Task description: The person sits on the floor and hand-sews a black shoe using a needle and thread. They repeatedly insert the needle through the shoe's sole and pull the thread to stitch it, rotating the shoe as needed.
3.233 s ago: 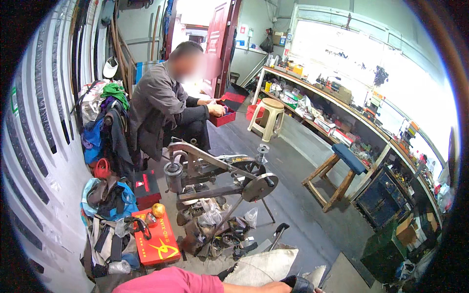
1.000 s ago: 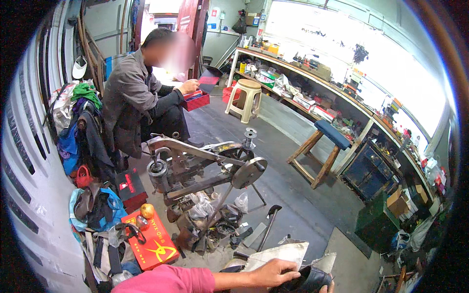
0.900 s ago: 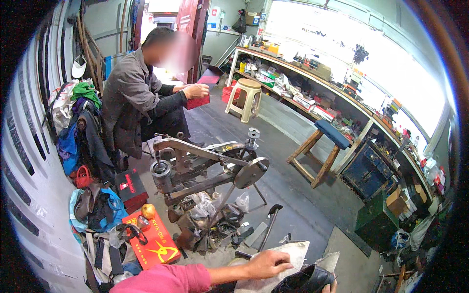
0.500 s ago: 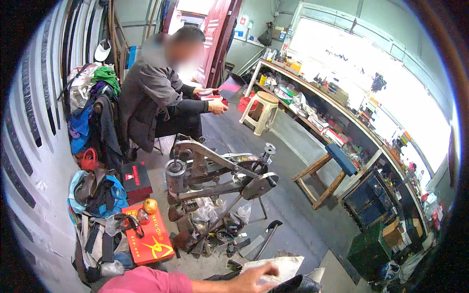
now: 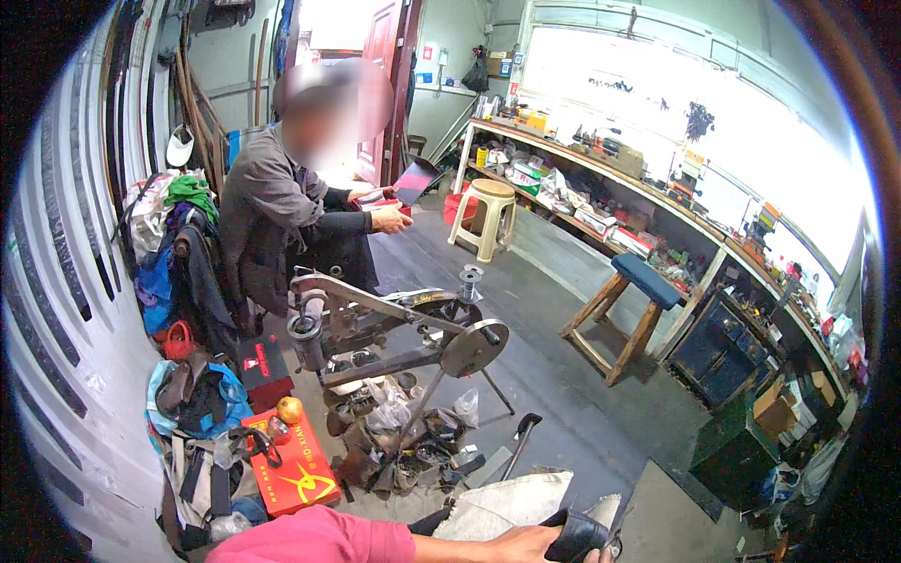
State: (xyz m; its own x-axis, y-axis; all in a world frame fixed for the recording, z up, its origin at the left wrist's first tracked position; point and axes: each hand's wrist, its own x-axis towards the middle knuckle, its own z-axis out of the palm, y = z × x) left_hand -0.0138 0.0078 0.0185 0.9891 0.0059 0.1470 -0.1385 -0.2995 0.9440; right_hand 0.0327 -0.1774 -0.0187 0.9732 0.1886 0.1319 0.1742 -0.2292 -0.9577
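Hand at bottom edge, pink sleeve, fingers wrapped on dark leather shoe. Which hand, hard to tell; other hand out of view. Shoe sits low, by white cloth. Looks soft, bendy, light. Best grab around thick middle.

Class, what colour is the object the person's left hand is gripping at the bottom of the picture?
Black: the left hand grips a black leather-like object, seen in the head view.
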